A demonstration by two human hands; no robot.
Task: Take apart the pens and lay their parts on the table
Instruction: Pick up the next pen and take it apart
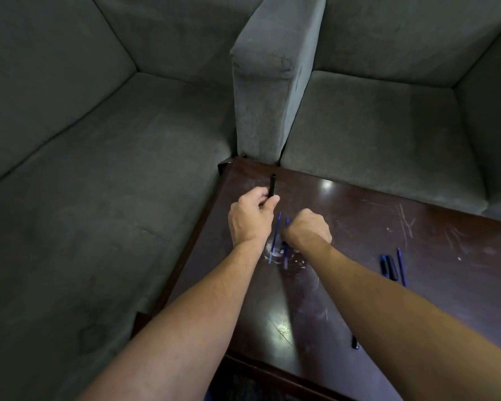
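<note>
A: What is the biggest thing here?

B: A grey sofa [99, 169] fills the left side and the top, with one armrest [269, 91] standing in the middle. Below the armrest begins a dark wooden tabletop [402, 227], glossy and much scratched, with bright spots of reflected light.

A: And the hands?

B: Two bare forearms reach forward from the bottom edge. The left hand [250, 218] is near the far left corner of the tabletop. It is closed around a black barrel [272, 185], which stands almost upright and sticks out above the fingers. The right hand [308, 228] is just beside it, clenched into a fist with the knuckles up. Something thin and dark blue shows under it, but I cannot tell if the fist really grips it.

A: Where are the pen parts?

B: Between the two hands I see two thin blue refills [276, 233]. They run nearly parallel, pointing away from the person, and their near ends are over a pale scuffed patch of the wood. I cannot tell whether they lie flat or are held. Well apart, to the right, two dark pieces [389, 267] lie side by side, touching. Just beside them lies one more blue refill [401, 266]. A small black piece [355, 342] lies near the right forearm, partly hidden by it.
</note>
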